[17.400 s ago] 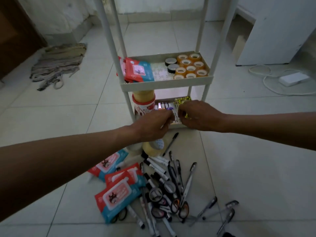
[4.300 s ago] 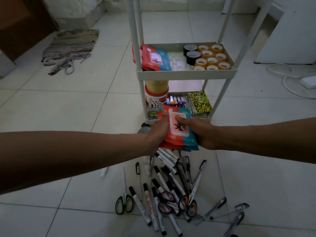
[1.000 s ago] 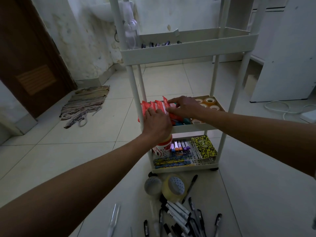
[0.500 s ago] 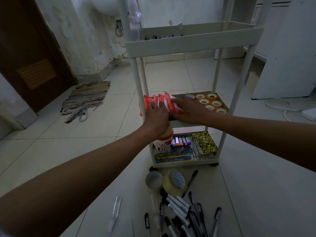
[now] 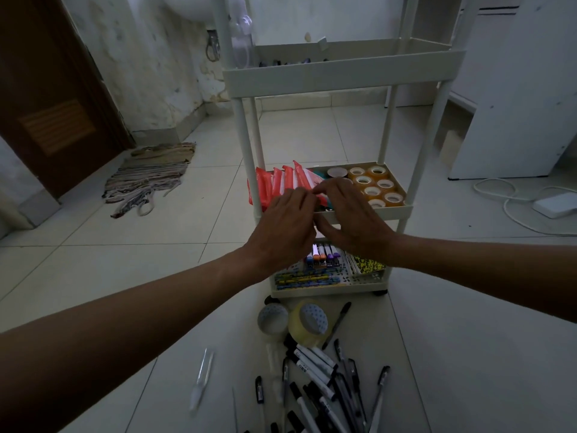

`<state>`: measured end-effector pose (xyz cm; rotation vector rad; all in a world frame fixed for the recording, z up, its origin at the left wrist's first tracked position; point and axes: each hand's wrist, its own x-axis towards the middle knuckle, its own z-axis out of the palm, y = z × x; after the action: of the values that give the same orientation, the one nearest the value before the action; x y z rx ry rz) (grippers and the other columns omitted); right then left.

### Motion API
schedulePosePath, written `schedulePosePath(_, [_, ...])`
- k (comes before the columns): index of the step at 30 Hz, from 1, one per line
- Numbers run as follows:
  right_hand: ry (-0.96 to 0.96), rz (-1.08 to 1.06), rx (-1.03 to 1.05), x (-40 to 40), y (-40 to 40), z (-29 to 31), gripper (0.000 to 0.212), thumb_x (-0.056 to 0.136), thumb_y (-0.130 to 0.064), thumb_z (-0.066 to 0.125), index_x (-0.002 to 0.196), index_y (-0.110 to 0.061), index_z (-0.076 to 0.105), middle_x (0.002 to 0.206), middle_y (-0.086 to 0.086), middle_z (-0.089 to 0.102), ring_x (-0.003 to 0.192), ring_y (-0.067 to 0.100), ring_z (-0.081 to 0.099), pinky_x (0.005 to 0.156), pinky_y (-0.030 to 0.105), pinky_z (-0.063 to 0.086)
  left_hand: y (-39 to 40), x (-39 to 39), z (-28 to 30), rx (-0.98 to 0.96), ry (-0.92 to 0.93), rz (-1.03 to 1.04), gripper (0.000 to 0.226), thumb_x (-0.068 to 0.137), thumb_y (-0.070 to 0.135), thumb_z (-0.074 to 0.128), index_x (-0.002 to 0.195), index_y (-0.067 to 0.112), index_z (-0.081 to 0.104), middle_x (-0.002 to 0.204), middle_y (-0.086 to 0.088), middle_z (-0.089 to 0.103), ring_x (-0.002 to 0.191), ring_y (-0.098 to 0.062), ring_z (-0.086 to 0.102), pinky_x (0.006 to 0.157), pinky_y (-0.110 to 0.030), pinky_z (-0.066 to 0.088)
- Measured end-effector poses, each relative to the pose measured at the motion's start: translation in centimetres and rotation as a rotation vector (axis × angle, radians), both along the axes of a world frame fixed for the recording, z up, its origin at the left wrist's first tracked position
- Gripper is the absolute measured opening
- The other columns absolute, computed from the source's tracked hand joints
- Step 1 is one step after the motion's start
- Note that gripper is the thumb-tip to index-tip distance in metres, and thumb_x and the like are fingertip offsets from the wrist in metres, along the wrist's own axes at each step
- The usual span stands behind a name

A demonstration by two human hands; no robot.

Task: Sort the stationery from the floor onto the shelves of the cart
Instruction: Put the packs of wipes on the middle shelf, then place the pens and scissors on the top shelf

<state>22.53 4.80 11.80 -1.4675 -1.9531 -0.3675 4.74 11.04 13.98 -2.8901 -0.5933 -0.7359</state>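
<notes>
While both hands sit at the middle shelf's front edge, the step in hand looks like squaring up the wipe packs [image 5: 282, 184], which stand on edge in the front-left corner of that shelf [image 5: 392, 210]. The left hand [image 5: 285, 228] lies with fingers nearly straight against the packs; the right hand [image 5: 351, 218] has its fingers spread and lightly bent over the rightmost pack, though whether it pinches anything I cannot tell from behind. To do this well, press the row together toward the left post and let go only once the packs stay upright, keeping clear of the tape rolls [image 5: 373, 187] filling the shelf's right side. Markers [image 5: 323, 257] stand on the bottom shelf. On the tiled floor [image 5: 452, 354] before the cart [image 5: 340, 71], pens [image 5: 321, 379] and two big tape rolls [image 5: 295, 321] await sorting. A rag [image 5: 150, 176] lies by the door, a cable at the far right.
</notes>
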Motion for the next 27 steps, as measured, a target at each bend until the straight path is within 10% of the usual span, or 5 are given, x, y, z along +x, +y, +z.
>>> schedulePosePath(8, [0.193,-0.025,-0.269,-0.1,-5.3,-5.2,0.022,0.087,-0.016,0.067,0.103,-0.018,0.052,0.099,-0.004,0.050,0.087,0.009,0.050,0.070,0.026,0.050,-1.1,-3.4,-5.4,-0.131,0.224,-0.048,0.020,0.093,0.028,0.053,0.109,0.016,0.057,0.102,-0.002,0.062,0.085,-0.019,0.061,0.063,-0.032,0.054])
schedulePosePath(17, [0.277,-0.093,-0.647,1.4,-7.9,-8.5,0.009,0.085,-0.008,0.066,0.094,-0.007,0.066,0.091,0.006,0.066,0.083,0.020,0.062,0.074,0.036,0.055,-1.8,-7.6,-11.6,-0.258,0.629,0.085,0.019,0.092,0.031,0.049,0.102,0.018,0.058,0.100,-0.006,0.065,0.085,-0.027,0.065,0.063,-0.028,0.043])
schedulePosePath(27, [0.074,0.020,-1.041,-0.7,-10.0,-11.4,0.018,0.089,-0.016,0.067,0.102,-0.004,0.070,0.102,0.007,0.069,0.092,0.018,0.064,0.080,0.028,0.050,-0.2,-9.8,-13.1,-0.347,0.966,0.033,0.036,0.095,0.033,0.054,0.129,0.022,0.056,0.128,-0.007,0.058,0.115,-0.028,0.059,0.096,-0.034,0.048])
